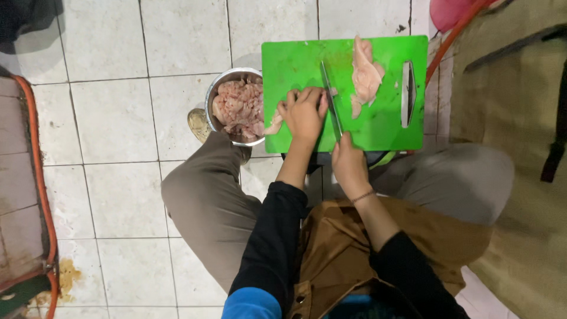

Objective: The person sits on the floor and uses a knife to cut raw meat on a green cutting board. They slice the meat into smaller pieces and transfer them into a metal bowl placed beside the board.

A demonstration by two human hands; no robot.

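Left hand (304, 112) lies flat, fingers curled down on a small pale raw chicken piece (275, 124) at the left edge of the bright green plastic cutting board (295, 59). Right hand (348, 160) is closed around the handle of a long steel knife (331, 100); the blade runs away from the person, nearly straight up the board, just right of the left-hand fingers. A larger raw chicken fillet (365, 77) lies further right, long axis parallel to the blade, nearer the right hand. A round steel bowl of cut meat (237, 107) sits touching the board's left side, on the tiled floor (118, 118).
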